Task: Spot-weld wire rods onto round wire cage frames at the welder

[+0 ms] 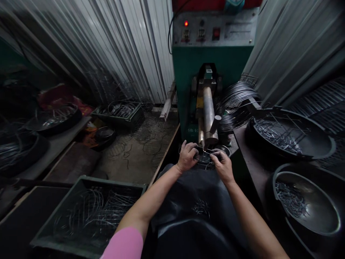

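Observation:
My left hand (188, 156) is closed at the left side of a small dark wire frame (206, 157), fingertips against its wires. From the other side, my right hand (223, 164) pinches the frame's right edge. A small bright glow shows where the wires meet the tip of the spot welder (207, 108), whose thick metal arm reaches down between my hands. Exactly which wire each finger touches is too small to tell. Below the hands, a dark apron (188, 190) covers my lap, with a small heap of short wire pieces (201, 208) on it.
A coil of wire (237, 104) hangs right of the welder. Further right stand a black pan (318, 144) and a metal bowl (320, 201), both holding short metal pieces. At left is a green crate (88, 180) of bent wires; another crate (132, 117) stands behind it.

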Demonstrator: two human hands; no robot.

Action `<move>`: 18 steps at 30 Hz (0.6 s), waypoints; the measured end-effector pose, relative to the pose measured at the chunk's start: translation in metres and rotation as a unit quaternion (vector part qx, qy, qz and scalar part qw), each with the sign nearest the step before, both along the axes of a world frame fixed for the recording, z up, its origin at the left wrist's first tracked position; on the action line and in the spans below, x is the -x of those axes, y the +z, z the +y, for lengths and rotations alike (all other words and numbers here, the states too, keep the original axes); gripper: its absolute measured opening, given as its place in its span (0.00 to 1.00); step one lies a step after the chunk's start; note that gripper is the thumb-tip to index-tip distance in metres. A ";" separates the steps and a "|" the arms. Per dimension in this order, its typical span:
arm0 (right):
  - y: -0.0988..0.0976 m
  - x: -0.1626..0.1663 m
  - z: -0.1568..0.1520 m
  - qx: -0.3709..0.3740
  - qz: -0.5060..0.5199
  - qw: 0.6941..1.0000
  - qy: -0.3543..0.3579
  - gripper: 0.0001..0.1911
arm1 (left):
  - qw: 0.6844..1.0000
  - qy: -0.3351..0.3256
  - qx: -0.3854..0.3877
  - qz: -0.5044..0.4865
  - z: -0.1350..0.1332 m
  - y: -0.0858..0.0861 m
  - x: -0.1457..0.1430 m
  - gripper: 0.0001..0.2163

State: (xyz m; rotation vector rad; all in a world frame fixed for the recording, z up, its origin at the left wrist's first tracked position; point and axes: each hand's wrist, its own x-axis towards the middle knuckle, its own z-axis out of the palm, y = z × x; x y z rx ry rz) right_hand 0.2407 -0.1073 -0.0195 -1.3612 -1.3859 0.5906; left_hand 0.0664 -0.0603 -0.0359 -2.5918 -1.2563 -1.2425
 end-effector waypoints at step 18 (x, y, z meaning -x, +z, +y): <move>0.006 0.001 0.002 0.028 0.012 1.000 -0.008 0.10 | 0.998 -0.026 0.064 -0.006 0.004 0.004 0.000 0.06</move>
